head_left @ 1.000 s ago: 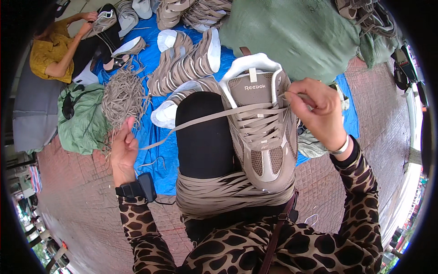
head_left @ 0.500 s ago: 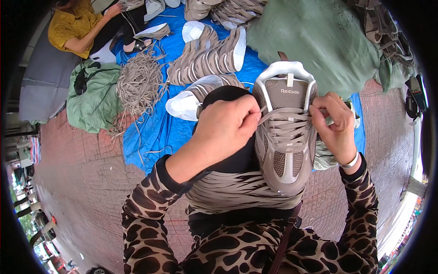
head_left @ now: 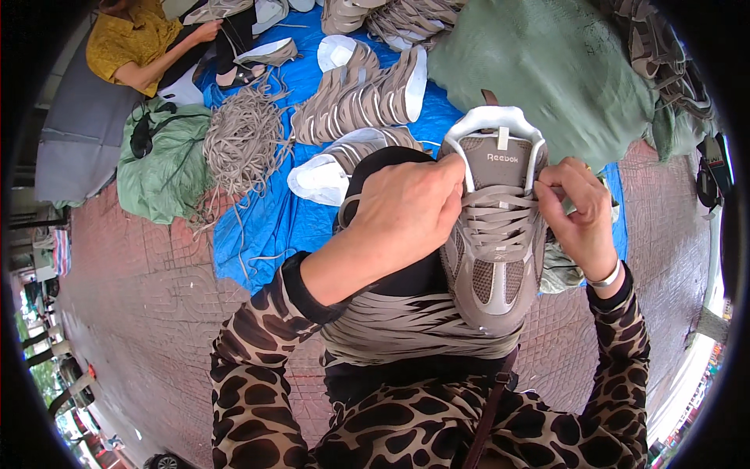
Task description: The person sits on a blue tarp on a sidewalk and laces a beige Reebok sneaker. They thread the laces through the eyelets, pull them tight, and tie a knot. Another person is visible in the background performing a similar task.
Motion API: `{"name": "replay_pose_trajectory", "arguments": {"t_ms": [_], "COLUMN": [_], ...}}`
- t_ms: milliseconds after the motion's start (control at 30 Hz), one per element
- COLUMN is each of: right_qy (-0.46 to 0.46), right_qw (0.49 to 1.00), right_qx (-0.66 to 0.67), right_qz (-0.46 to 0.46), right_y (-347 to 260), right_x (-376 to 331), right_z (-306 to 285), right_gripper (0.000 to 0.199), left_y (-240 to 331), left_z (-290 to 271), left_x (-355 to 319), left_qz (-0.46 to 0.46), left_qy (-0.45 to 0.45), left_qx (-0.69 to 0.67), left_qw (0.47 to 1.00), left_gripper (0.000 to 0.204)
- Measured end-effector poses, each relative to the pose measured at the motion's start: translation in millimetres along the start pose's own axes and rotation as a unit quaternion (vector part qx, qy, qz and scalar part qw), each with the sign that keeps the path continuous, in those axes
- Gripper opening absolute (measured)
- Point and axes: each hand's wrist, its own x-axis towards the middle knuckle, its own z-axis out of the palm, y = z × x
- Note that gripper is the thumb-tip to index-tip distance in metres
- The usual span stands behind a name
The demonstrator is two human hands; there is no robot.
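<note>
Earlier outstretched, the left hand (head_left: 406, 207) is now joining the right hand (head_left: 580, 215) at the taupe mesh sneaker (head_left: 498, 223), focusing lacing high up. Both are pinching closed; on what is unclear.

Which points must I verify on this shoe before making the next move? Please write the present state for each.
1. Shoe on the lap, toe toward the wearer: ok.
2. Lace crossing the front in several rows: ok.
3. Left hand at the shoe's left upper edge: ok.
4. Right hand at its right upper edge: ok.
5. Lace firmly pinched by both hands: cannot tell, fingers hide it.
</note>
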Motion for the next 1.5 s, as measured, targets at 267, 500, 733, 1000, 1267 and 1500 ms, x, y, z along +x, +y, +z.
{"name": "replay_pose_trajectory", "arguments": {"t_ms": [267,500,733,1000,1267,1500], "right_qy": [-0.224,-0.37,-0.035,-0.094,0.06,0.091], "right_qw": [0.965,0.928,0.962,0.788,0.818,0.781], "right_qx": [0.057,0.046,0.242,0.561,0.563,0.618], "right_qz": [-0.123,0.02,0.124,0.233,0.1,0.029], "right_y": [28,26,38,43,76,101], "right_x": [56,45,137,144,197,198], "right_z": [-29,-25,-28,9,-6,-43], "right_gripper": [0.019,0.022,0.015,0.02,0.016,0.02], "left_y": [-20,-18,-12,-25,-12,-12], "left_z": [-23,-17,-40,-41,-22,7], "left_x": [29,40,112,154,173,184], "left_qz": [0.307,0.2,0.04,0.046,-0.043,0.038], "left_qy": [0.041,-0.089,-0.003,0.113,0.107,-0.077], "left_qx": [0.127,0.036,-0.345,-0.409,-0.516,-0.598], "left_qw": [0.942,0.975,0.938,0.904,0.849,0.797], "left_gripper": [0.023,0.008,0.014,0.016,0.032,0.035]}}
